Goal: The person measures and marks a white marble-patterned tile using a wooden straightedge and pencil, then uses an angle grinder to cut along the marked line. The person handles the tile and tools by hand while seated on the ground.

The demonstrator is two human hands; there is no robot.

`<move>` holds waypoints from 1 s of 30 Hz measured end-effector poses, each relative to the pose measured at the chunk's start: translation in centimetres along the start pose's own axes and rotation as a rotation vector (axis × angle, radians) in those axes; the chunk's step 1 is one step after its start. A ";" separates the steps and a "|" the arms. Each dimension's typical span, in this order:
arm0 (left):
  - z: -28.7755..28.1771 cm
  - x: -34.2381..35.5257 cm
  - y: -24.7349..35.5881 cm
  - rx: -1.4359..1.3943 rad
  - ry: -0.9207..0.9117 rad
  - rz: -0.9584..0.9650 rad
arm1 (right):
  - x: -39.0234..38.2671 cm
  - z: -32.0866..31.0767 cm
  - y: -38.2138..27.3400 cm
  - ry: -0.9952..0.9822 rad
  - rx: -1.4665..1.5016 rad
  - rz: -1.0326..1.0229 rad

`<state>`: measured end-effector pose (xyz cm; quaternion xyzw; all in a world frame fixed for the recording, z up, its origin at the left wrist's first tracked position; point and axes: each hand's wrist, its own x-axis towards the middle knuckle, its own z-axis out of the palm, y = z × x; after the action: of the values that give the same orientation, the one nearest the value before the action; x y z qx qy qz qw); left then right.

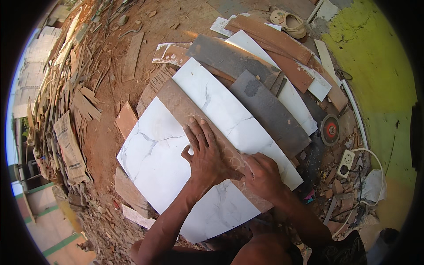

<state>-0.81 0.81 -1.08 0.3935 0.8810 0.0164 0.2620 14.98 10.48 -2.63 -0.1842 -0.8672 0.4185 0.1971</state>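
My left hand (205,161) lies spread on a brown tile strip (176,99), its thumb reaching toward my right hand (265,176). The strip, back side up, rests diagonally across a large white marble-patterned tile (150,150). My right hand is closed low on the strip, just right of my left thumb; whatever is in its fingers, if anything, is hidden. A long white marble-patterned piece (229,115) runs along the strip's upper right side, with a dark grey tile piece (269,115) beyond it.
More cut tile pieces (274,39) lie stacked behind. A cutting disc (331,130), power strip (346,163) with cables and rubble are at right beside a yellow-green wall (375,88). A clog (287,24) sits at back. Scrap wood (66,110) covers the dirt ground at left.
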 end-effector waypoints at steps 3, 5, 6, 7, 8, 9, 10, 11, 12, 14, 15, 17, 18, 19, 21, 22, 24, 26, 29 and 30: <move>-0.4 -0.1 -0.1 -0.016 0.008 0.010 | 5.5 4.0 1.0 0.005 -0.016 -0.009; 0.0 -0.1 -0.3 -0.018 0.026 0.052 | 9.6 5.3 1.1 -0.075 -0.041 0.049; -0.4 -0.2 0.0 0.005 0.002 0.036 | 11.4 6.2 0.9 -0.059 -0.024 0.035; -0.8 -0.4 0.2 0.028 -0.023 0.019 | 13.0 7.1 0.7 -0.042 -0.008 0.022; -1.0 -0.6 0.0 0.065 -0.037 0.017 | 14.3 8.2 0.7 -0.031 0.010 0.010; -1.1 -0.5 0.1 0.062 -0.062 0.007 | 15.4 8.8 0.8 -0.019 0.005 -0.004; -1.2 -0.5 0.2 0.059 -0.086 -0.002 | 16.3 9.3 1.0 -0.007 0.000 -0.019; -1.2 -0.3 0.4 0.053 -0.110 -0.006 | 17.0 9.7 1.3 0.006 -0.011 -0.031; -1.2 -0.2 0.5 0.041 -0.111 -0.009 | 17.7 10.0 1.5 0.039 -0.008 -0.039; -1.1 -0.1 0.6 0.023 -0.111 -0.025 | 19.0 10.7 1.8 0.073 0.011 -0.047; -1.2 -0.2 0.6 0.016 -0.094 -0.026 | 19.7 11.1 1.8 0.089 0.025 -0.051; -1.1 -0.3 0.6 -0.001 -0.056 -0.026 | 21.0 11.8 1.8 0.076 0.016 -0.036; -1.1 -0.3 0.6 0.002 -0.045 -0.024 | 21.6 12.1 1.7 0.070 0.011 -0.030; -0.9 -0.4 0.7 0.003 -0.035 -0.022 | 21.9 12.3 1.7 0.051 0.012 -0.010; -0.9 -0.6 0.1 0.017 -0.014 -0.030 | 23.9 13.6 1.1 0.035 0.037 -0.007; -0.5 -1.0 -0.2 0.023 -0.010 -0.035 | 24.2 14.4 1.2 0.048 0.043 -0.034; -1.0 -0.5 0.4 0.037 -0.001 -0.024 | 25.0 13.8 1.7 0.051 0.032 -0.042; -1.3 -0.7 0.5 0.044 0.010 -0.020 | 25.6 13.7 1.5 0.027 0.027 -0.026; -2.4 -0.8 1.0 0.023 -0.054 -0.025 | 25.7 14.1 2.0 0.024 0.007 -0.020; -2.4 -0.9 0.8 0.019 -0.040 -0.017 | 25.7 14.0 1.7 0.006 0.005 -0.013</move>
<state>-0.88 1.13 1.59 0.3886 0.8792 -0.0020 0.2758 -13.68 14.80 -7.18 -0.1794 -0.8667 0.4190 0.2030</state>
